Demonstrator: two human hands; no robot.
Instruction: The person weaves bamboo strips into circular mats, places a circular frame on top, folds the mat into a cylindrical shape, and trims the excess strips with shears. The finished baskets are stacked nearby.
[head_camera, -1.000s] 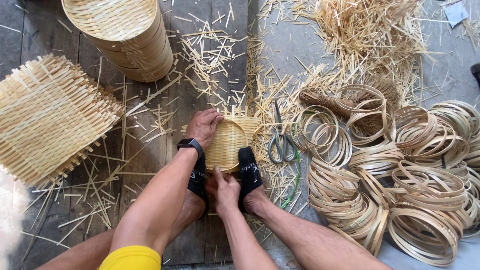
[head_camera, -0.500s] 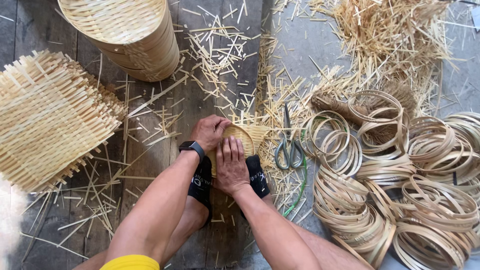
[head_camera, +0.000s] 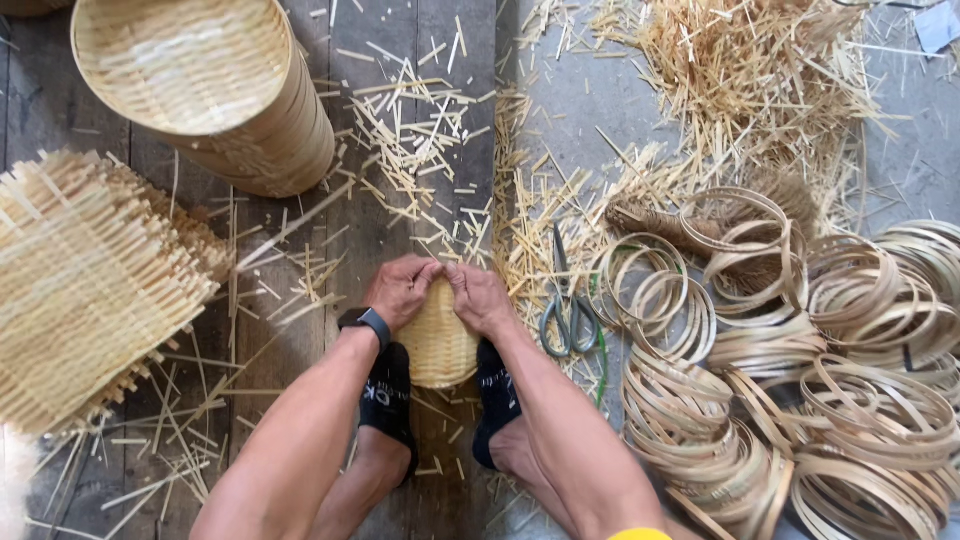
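Note:
A small woven bamboo basket (head_camera: 438, 345) stands on edge on the wooden floor, clamped between my two feet in black socks. My left hand (head_camera: 400, 290), with a black watch on the wrist, grips the basket's top edge from the left. My right hand (head_camera: 480, 297) grips the same edge from the right. The fingertips of both hands meet over the rim.
A stack of finished round baskets (head_camera: 215, 90) stands at the upper left. Flat woven mats (head_camera: 85, 285) lie at the left. Scissors (head_camera: 565, 310) lie just right of my right hand. Several bamboo rings (head_camera: 800, 370) are heaped at the right, and loose bamboo offcuts (head_camera: 750, 70) cover the floor.
My hands have shifted from pressing on the basket's face to gripping its top edge together. The basket has turned up on edge between my feet.

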